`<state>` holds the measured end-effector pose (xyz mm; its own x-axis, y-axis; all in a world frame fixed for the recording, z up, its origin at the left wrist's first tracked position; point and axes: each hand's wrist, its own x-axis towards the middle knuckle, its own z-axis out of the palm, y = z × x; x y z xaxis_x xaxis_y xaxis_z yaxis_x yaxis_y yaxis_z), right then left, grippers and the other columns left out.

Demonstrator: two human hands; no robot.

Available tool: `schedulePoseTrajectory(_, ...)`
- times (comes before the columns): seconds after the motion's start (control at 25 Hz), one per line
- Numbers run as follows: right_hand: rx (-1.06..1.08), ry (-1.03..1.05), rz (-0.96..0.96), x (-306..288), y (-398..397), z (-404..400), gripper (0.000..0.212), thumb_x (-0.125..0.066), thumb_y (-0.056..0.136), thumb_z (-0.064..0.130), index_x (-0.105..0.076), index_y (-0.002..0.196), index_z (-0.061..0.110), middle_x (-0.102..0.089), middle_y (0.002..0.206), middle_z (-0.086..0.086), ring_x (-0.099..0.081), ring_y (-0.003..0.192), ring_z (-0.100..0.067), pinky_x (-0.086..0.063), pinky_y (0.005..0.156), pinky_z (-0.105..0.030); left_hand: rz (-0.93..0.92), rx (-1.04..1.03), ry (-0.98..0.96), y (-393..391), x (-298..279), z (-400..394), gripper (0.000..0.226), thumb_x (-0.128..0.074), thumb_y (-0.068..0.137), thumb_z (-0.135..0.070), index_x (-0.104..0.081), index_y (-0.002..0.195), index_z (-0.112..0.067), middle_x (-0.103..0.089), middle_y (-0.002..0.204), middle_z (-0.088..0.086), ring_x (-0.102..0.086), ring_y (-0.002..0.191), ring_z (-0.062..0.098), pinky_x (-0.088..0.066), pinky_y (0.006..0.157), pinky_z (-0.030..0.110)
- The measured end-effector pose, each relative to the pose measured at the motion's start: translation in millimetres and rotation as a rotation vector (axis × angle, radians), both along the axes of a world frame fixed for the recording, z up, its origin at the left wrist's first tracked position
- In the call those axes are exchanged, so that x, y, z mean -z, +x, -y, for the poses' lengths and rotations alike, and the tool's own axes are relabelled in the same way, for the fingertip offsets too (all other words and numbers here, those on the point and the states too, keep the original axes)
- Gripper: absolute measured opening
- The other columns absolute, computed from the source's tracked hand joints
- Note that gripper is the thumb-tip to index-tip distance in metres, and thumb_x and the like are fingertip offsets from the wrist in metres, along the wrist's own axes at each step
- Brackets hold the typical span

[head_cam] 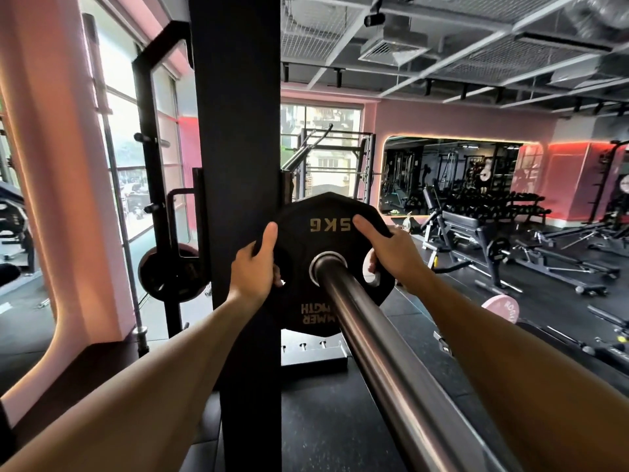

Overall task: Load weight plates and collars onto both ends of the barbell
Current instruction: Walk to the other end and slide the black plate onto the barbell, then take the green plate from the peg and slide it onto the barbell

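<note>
Your left hand and right hand grip the black weight plate by its edges, fingers curled, probably into cutouts; plate sits threaded on the barbell sleeve beside the rack upright.

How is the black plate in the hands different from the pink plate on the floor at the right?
The black plate is threaded on the bar, upright and facing the camera; the pink plate is off the bar, low by the floor.
The left hand and right hand grip the black plate; nothing touches the pink plate.
The black plate shows whole; the pink plate is partly hidden.
Both are round weight plates with lettering.
</note>
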<state>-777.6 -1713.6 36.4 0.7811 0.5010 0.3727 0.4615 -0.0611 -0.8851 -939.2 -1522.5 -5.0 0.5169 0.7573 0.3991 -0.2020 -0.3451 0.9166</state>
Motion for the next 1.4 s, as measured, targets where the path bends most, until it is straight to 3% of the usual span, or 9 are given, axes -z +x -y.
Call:
schedulePoseTrajectory(0.12,0.026,-0.274,0.065,-7.8,-6.5,18.5,0.084,-0.054,0.066,0.090,-0.072,0.103,0.016,-0.077,0.087,-0.009,-0.075,0.079,-0.026,-0.061,0.069,-0.037,-0.250,-0.023,0.076,-20.6,-8.2,4.1,0.089,-0.027,0.067,-0.100,-0.069,0.081,-0.023,-0.075,0.068,0.004,-0.073,0.070,0.017,-0.054,0.063,0.035)
schedulePoseTrajectory(0.24,0.036,-0.497,0.168,-10.7,-19.8,48.1,0.059,-0.061,0.083,0.068,-0.057,0.127,0.029,-0.072,0.098,-0.001,-0.074,0.082,-0.026,-0.061,0.063,-0.035,-0.478,-0.005,0.138,-47.6,-8.4,4.9,0.068,-0.049,0.079,-0.082,-0.062,0.113,-0.025,-0.071,0.095,0.001,-0.070,0.086,0.022,-0.058,0.051,0.033)
schedulePoseTrajectory(0.4,0.022,-0.618,0.257,-39.3,-52.4,87.8,0.048,-0.076,0.083,0.049,-0.064,0.122,0.023,-0.072,0.099,-0.002,-0.073,0.068,-0.016,-0.062,0.069,-0.037,-0.678,0.021,0.279,-94.2,-21.2,11.7,0.032,-0.072,0.089,-0.045,-0.069,0.091,-0.014,-0.061,0.073,0.004,-0.057,0.064,0.019,-0.045,0.050,0.025)
schedulePoseTrajectory(0.56,-0.060,-0.547,0.370,-74.5,-120.0,119.9,0.031,-0.076,0.085,0.046,-0.072,0.105,0.022,-0.073,0.097,0.000,-0.076,0.078,-0.019,-0.061,0.070,-0.034,-0.725,0.040,0.471,-152.2,-55.8,45.4,0.024,-0.073,0.088,-0.042,-0.072,0.084,-0.018,-0.071,0.079,0.002,-0.063,0.071,0.016,-0.049,0.055,0.024)
schedulePoseTrajectory(0.68,-0.102,-0.514,0.463,-85.3,-174.0,130.1,0.023,-0.077,0.085,0.041,-0.077,0.095,0.020,-0.075,0.088,-0.001,-0.076,0.077,-0.021,-0.056,0.060,-0.027,-0.748,-0.005,0.616,-195.9,-69.4,72.0,0.023,-0.075,0.088,-0.040,-0.075,0.080,-0.018,-0.070,0.070,-0.004,-0.062,0.064,0.011,-0.049,0.056,0.023)
schedulePoseTrajectory(0.84,-0.207,-0.516,0.478,-76.7,-241.0,126.9,0.017,-0.078,0.084,0.042,-0.077,0.089,0.025,-0.075,0.083,0.005,-0.073,0.070,-0.011,-0.050,0.060,-0.022,-0.881,-0.011,0.642,-254.8,-61.3,82.9,0.022,-0.072,0.089,-0.038,-0.078,0.089,-0.017,-0.076,0.089,0.002,-0.072,0.087,0.023,-0.058,0.085,0.040)
schedulePoseTrajectory(1.08,-0.360,-0.556,0.423,-47.5,-312.9,84.7,0.015,-0.079,0.084,0.039,-0.075,0.090,0.025,-0.074,0.081,0.003,-0.073,0.071,-0.013,-0.046,0.056,-0.015,-0.949,-0.101,0.492,-346.5,-39.9,48.5,0.019,-0.075,0.086,-0.043,-0.071,0.075,-0.028,-0.068,0.073,-0.002,-0.061,0.063,0.018,-0.046,0.052,0.023)
schedulePoseTrajectory(1.2,-0.432,-0.578,0.402,-32.8,-348.0,43.8,0.015,-0.080,0.084,0.037,-0.076,0.090,0.023,-0.074,0.087,0.001,-0.068,0.069,-0.009,-0.046,0.056,-0.014,-0.943,-0.118,0.419,-402.9,-28.8,20.1,0.019,-0.075,0.087,-0.042,-0.068,0.077,-0.028,-0.074,0.082,0.004,-0.066,0.066,0.023,-0.049,0.062,0.025)
schedulePoseTrajectory(1.4,-0.515,-0.617,0.441,-3.2,-406.9,-53.5,0.013,-0.079,0.084,0.038,-0.074,0.086,0.026,-0.068,0.075,0.008,-0.066,0.062,-0.003,-0.048,0.056,-0.012,-0.965,-0.210,0.439,-491.9,-7.8,-41.7,0.021,-0.073,0.087,-0.045,-0.073,0.087,-0.024,-0.071,0.080,-0.005,-0.062,0.063,0.006,-0.049,0.056,0.021)
